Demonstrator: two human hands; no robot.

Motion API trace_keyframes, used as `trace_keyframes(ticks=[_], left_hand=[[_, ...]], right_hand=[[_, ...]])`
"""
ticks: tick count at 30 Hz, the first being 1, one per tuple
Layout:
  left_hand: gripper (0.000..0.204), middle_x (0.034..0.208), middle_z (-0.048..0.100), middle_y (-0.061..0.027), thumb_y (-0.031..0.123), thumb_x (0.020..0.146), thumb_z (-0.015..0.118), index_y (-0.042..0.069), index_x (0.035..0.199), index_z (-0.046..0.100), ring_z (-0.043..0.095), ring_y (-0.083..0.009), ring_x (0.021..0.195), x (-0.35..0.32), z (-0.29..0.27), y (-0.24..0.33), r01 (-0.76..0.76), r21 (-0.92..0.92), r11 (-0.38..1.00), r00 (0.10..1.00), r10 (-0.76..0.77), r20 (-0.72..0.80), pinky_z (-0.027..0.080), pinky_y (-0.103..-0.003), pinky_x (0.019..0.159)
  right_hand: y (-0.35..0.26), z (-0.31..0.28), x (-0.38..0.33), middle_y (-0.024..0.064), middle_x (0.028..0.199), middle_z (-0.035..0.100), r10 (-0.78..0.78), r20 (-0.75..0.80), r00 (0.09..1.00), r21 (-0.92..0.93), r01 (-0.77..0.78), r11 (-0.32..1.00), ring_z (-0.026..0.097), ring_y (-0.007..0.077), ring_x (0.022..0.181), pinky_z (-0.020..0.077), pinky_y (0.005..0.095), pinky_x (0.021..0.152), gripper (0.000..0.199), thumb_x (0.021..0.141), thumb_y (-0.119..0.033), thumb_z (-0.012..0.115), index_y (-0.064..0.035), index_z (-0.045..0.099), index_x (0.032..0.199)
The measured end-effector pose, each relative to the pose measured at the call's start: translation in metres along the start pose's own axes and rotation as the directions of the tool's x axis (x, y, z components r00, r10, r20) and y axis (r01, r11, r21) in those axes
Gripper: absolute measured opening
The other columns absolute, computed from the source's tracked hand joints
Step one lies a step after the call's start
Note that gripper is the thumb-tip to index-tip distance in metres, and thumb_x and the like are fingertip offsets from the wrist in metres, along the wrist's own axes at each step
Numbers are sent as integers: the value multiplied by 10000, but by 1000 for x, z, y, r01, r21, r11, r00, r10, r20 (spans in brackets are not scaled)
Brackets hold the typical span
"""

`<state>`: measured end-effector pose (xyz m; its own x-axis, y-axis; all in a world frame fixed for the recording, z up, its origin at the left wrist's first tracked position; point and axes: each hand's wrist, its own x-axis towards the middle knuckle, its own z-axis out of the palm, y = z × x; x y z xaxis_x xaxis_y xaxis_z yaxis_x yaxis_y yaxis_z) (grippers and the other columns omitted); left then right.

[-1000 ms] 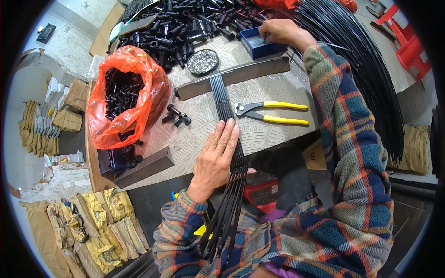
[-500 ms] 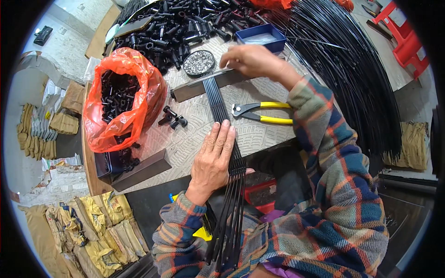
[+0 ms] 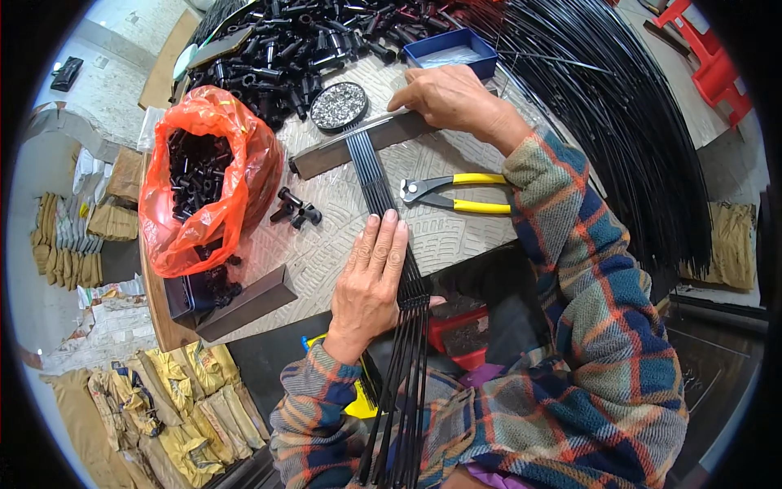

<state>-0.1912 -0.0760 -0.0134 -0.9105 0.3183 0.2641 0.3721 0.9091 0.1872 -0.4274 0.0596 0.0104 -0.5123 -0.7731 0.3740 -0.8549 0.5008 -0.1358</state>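
My left hand (image 3: 366, 281) lies over a flat row of thin black rods (image 3: 371, 175), fingers stretched together along them and the thumb tip showing beyond their other side. The rods run from under a grey metal bar (image 3: 326, 155) down toward my lap, fanning out below the hand. At the bar's right part, my right hand (image 3: 452, 98) is bent over it with curled fingers; some fingertips are hidden. A round black dish (image 3: 340, 106) of silvery bits stands just beyond the bar. Cutting pliers with yellow handles (image 3: 456, 192) lie right of the rods.
An orange bag (image 3: 261, 163) of black bolt-like parts stands at left, with a few loose parts (image 3: 295, 209) beside it. More parts (image 3: 285, 53) are heaped at the back, near a blue tray (image 3: 489, 61). Long black rods (image 3: 619, 122) fill the right. A metal channel (image 3: 248, 306) lies front left.
My right hand has come down onto the metal bar, its fingers now lower and closer to it. My left hand stays on the rods. The whole view has shifted slightly.
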Motion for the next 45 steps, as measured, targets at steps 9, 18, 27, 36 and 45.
trace_keyframes(ticks=[9, 18, 27, 36, 45], left_hand=[[894, 1323, 366, -222, 575, 678, 610, -53, 1269, 376, 338, -373, 1240, 3, 0, 3, -21, -18, 1000, 1000, 21, 4, 307, -432, 1001], [889, 1337, 352, -211, 569, 686, 604, -42, 1284, 361, 311, -369, 1258, 6, -1, 3, -19, -48, 999, 999, 21, 42, 289, -437, 1010], [864, 1321, 380, -193, 557, 673, 621, -28, 1267, 392, 348, -361, 1234, 2, -5, 1, -10, -28, 1000, 1000, 10, -8, 309, -421, 1002], [740, 1317, 398, -156, 480, 729, 588, -14, 1253, 416, 359, -327, 1233, 5, 3, 2, -22, 12, 1000, 995, 23, -92, 337, -386, 994], [490, 1350, 373, -114, 157, 818, 472, 37, 1286, 395, 372, -283, 1237, -9, 10, -3, -25, 164, 986, 996, 40, -86, 368, -360, 978]], right_hand=[[-8, 0, 2, 25, 763, 576, -28, -1, 1000, 11, 28, 1000, 592, 188, 675, 431, 306, 548, 200, 776, -100, 571, -192, 666, 927], [-6, 23, 11, 55, 841, 577, -130, -174, 976, 163, 159, 974, 599, 222, 754, 470, 322, 623, 160, 797, -127, 566, -123, 588, 955], [-5, 24, 20, 40, 876, 562, -98, -70, 993, -23, 97, 995, 573, 224, 821, 424, 362, 752, 106, 802, -178, 545, -110, 617, 838], [93, -29, 25, 76, 823, 609, 230, 127, 965, -188, -204, 961, 596, 276, 791, 477, 383, 644, 145, 707, -210, 623, -136, 646, 829], [96, -25, 29, 95, 739, 595, 125, 167, 978, -186, -93, 978, 590, 305, 712, 471, 382, 615, 73, 689, -128, 570, -85, 599, 740]])
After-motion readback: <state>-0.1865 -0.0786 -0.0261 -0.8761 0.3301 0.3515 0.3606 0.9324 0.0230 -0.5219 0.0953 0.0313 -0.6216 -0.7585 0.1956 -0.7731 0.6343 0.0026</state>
